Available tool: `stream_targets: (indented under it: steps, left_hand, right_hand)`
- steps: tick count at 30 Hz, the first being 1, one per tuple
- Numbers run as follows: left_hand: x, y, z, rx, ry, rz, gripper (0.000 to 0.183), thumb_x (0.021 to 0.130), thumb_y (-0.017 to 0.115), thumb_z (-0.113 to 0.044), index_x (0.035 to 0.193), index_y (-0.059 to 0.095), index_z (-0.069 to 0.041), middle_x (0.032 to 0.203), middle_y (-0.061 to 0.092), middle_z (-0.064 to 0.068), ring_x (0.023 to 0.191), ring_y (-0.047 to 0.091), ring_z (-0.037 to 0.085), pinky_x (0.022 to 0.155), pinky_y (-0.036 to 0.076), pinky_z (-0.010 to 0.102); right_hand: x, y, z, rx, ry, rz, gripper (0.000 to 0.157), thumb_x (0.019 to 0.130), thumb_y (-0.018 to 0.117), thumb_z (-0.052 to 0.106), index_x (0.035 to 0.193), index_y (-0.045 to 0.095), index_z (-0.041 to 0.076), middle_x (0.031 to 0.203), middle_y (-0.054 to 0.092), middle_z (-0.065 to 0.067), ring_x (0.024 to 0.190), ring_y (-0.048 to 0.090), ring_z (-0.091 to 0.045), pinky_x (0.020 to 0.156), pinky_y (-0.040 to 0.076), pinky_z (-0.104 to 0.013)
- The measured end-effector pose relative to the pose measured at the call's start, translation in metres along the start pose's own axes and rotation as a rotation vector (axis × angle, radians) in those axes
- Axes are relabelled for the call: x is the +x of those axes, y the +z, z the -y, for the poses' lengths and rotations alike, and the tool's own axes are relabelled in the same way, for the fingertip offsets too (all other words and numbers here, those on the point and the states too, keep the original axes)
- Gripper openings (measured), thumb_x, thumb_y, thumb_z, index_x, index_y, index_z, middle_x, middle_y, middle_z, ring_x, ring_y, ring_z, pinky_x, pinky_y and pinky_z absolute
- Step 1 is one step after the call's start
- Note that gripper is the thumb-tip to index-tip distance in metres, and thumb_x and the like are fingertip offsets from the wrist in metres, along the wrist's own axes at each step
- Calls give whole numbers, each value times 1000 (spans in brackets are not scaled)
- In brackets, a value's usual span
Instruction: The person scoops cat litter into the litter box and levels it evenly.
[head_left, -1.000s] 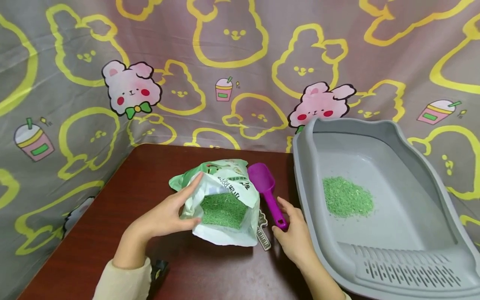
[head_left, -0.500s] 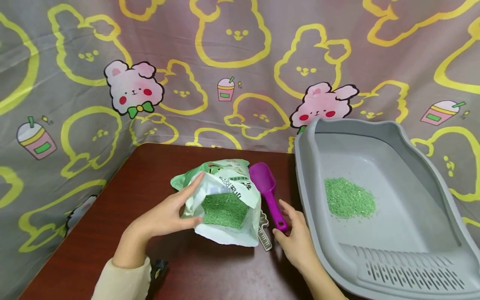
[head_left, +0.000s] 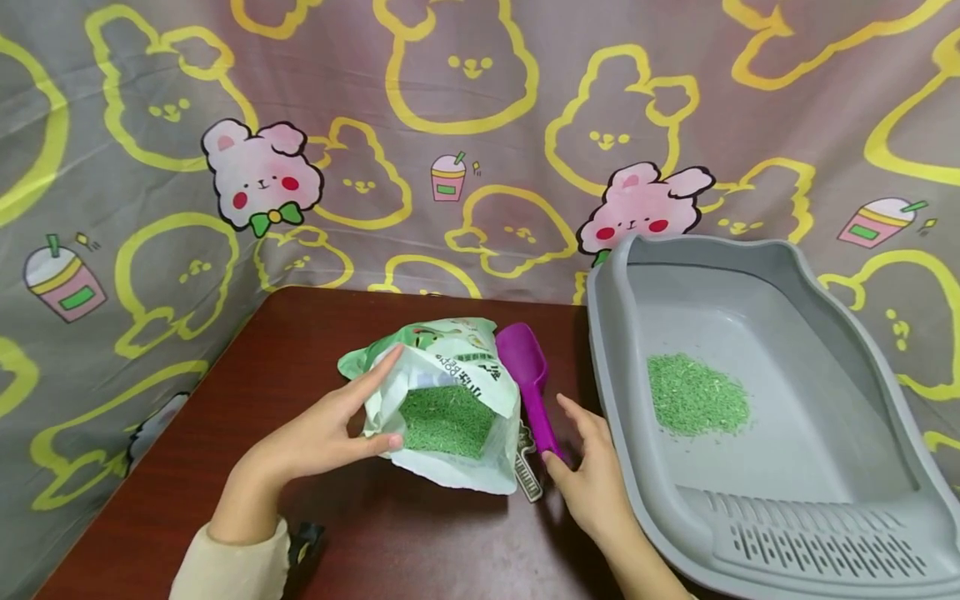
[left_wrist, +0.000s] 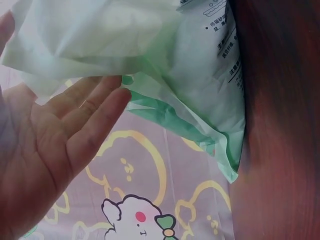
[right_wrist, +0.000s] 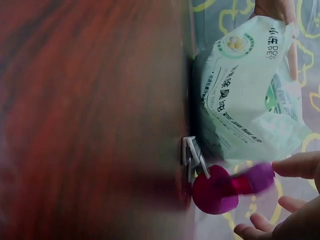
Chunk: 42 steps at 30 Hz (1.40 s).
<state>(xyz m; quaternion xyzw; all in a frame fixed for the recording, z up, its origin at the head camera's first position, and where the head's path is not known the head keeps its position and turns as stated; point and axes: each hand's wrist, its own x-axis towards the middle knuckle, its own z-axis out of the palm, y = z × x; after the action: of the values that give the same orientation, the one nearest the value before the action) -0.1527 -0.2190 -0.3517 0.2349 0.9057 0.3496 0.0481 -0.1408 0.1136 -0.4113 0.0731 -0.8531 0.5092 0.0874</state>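
Note:
My left hand [head_left: 318,437] holds the left side of a pale green bag [head_left: 442,358] of green pellet litter, thumb at the rim and fingers along the outside. The left wrist view has the fingers [left_wrist: 95,110] nearly straight behind the bag's wall [left_wrist: 200,75]. Its mouth faces me, with litter [head_left: 446,421] inside. My right hand [head_left: 596,475] is at the handle end of a purple scoop [head_left: 521,358]. In the right wrist view the thumb [right_wrist: 295,165] meets the raised, blurred handle [right_wrist: 255,178], while the other fingers [right_wrist: 250,230] are spread apart from it.
A large grey litter box [head_left: 795,400] stands at the right, with a small heap of green litter [head_left: 697,393] on its floor. Between bag and scoop lies a small flat comb-like piece [head_left: 527,475]. A black object [head_left: 303,542] is beside my left sleeve. Patterned cloth hangs behind the table.
The scoop's handle end has shifted slightly left with my right thumb against it, and the gap to my other right fingers has widened. My left hand has stayed at the bag.

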Motion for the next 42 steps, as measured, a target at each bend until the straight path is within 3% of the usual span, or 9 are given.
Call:
stream_targets:
  steps: [6,10,18,24,28,32,37,42]
  left_hand:
    - [-2,-2,1,12,17,-5,103,86,76,-34,161,5,-31,168,11,-8,150,26,28,109,39,55]
    - [-3,-3,2,28,22,-11,104,85,77,-34,161,6,-32,168,13,-8,149,28,25,108,43,48]
    - [-6,-5,0,78,30,-46,105,81,79,-36,161,10,-32,167,16,-9,150,28,22,111,37,52]
    - [-12,-4,-1,142,66,-123,97,80,81,-36,159,24,-30,163,29,-11,145,35,16,108,42,39]
    - [-18,-2,-4,138,61,-175,97,79,83,-33,158,27,-30,160,35,-6,140,40,13,102,48,41]
    - [-25,4,-5,93,83,-245,96,78,85,-21,157,30,-24,146,49,-2,121,53,9,91,53,36]
    - [-30,12,-2,39,149,-332,76,73,86,-7,137,45,-13,116,60,-6,102,60,6,80,54,27]
    - [-34,13,1,27,200,-335,49,71,85,-1,107,57,-20,114,57,-9,103,56,4,80,49,19]
  right_hand:
    - [1,0,0,14,-27,0,66,78,70,-10,140,54,4,134,53,-21,124,51,-40,98,47,-61]
    - [1,-1,1,53,-28,-1,63,77,71,-12,137,56,2,128,56,-21,120,54,-40,98,48,-57]
    - [3,-3,10,156,-45,32,53,82,73,-6,131,63,11,116,66,-15,106,65,-33,87,57,-43]
    - [6,0,13,188,-93,37,50,83,72,-6,128,65,12,116,66,-13,102,63,-21,84,58,-34]
    - [9,4,11,214,-180,29,51,80,70,-13,126,66,9,115,66,-13,101,60,-7,81,57,-28]
    - [15,9,13,216,-265,25,50,77,68,-17,120,69,6,116,64,-12,102,56,-1,77,57,-24]
    - [20,13,18,202,-252,32,46,76,68,-18,114,73,8,117,62,-10,102,60,-13,76,57,-24]
    - [23,16,19,172,-197,67,43,78,69,-14,112,73,12,120,61,-8,106,61,-28,77,56,-26]
